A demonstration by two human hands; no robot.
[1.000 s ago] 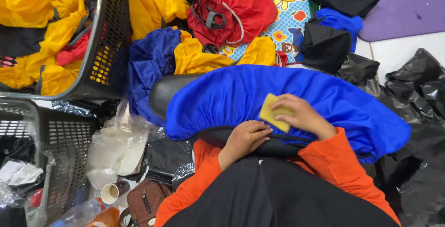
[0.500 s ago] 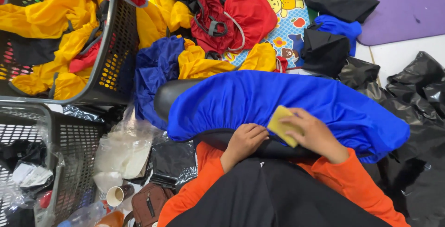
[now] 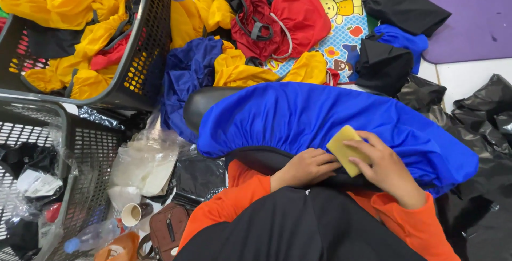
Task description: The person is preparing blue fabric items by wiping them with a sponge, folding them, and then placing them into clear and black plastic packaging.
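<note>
A blue elastic fabric cover (image 3: 320, 119) is stretched over a long black padded seat (image 3: 205, 106) lying across my lap. My right hand (image 3: 386, 167) grips a flat yellow card-like piece (image 3: 346, 150) against the cover's near edge. My left hand (image 3: 306, 167) rests just left of it, fingers curled on the seat's black underside edge at the cover's hem. Orange sleeves cover both arms.
A grey basket (image 3: 138, 53) of yellow, red and black covers stands at the upper left. A second basket (image 3: 80, 154) with bags is at the left. More covers (image 3: 277, 21) lie piled beyond the seat. Black plastic bags (image 3: 485, 111), a clear bag (image 3: 144, 162), a brown pouch (image 3: 165, 229) and a bottle (image 3: 90, 237) surround me.
My right hand has slid the yellow piece a little rightward and nearer along the cover's edge. My left hand has stayed in place.
</note>
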